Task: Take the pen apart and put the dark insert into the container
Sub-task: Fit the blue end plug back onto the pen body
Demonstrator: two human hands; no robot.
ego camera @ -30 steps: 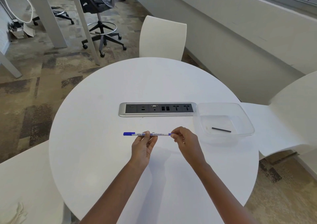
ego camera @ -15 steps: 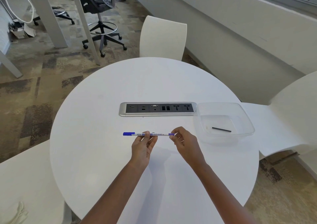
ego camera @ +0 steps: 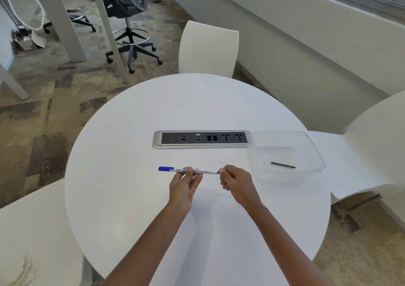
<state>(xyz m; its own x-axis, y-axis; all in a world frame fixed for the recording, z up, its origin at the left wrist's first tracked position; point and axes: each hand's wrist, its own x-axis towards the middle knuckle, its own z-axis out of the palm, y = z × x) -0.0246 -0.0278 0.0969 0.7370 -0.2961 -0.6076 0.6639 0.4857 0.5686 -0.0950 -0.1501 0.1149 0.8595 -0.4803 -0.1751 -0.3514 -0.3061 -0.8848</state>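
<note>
A thin white pen [ego camera: 206, 171] with a blue cap on its left end is held level above the round white table [ego camera: 135, 193]. My left hand [ego camera: 184, 187] pinches the barrel near its middle. My right hand [ego camera: 235, 181] pinches the pen's blue right end with thumb and fingertips. To the right stands a clear plastic container [ego camera: 315, 154] with a dark insert [ego camera: 283, 165] lying on its floor.
A silver and black socket strip [ego camera: 201, 140] is set into the table behind the pen. White chairs stand at the far side [ego camera: 208, 49], the right [ego camera: 372, 136] and the near left [ego camera: 32, 231]. A black office chair [ego camera: 129, 11] is further back.
The hands and pen have barely shifted. My right fingers stay on the pen's right end, which shows slightly more blue than one second ago.
</note>
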